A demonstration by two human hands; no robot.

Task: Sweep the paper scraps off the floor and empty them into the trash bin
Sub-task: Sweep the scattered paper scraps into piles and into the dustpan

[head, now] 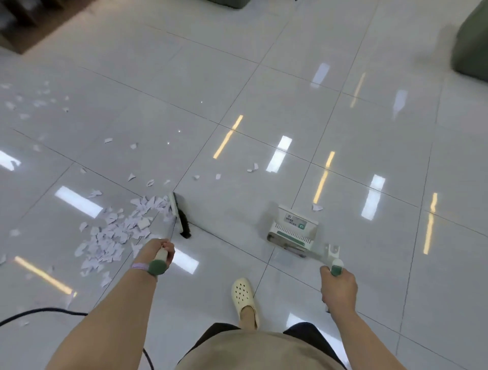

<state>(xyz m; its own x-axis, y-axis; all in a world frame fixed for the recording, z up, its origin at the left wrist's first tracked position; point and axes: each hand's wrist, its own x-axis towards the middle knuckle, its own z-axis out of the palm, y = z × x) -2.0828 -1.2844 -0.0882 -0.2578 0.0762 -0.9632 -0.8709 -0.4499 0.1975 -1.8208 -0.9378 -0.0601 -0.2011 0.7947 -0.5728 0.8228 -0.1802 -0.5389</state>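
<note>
My left hand (158, 252) grips the green-capped handle of a broom, and its black-bristled head (181, 215) stands on the tiled floor. A heap of white paper scraps (118, 232) lies just left of the broom head. Loose scraps (148, 182) are strewn further out, and a faint patch of them (29, 103) lies at the far left. My right hand (338, 286) grips the handle of a white and green dustpan (293, 227), which sits on the floor to the right, apart from the heap. One scrap (317, 207) lies beside the pan.
A black cable (39, 313) runs over the floor at the lower left. My foot in a cream clog (244, 297) stands between the two tools. A dark green object (471, 39) stands at the far right, and another green object (227, 3) at the top edge.
</note>
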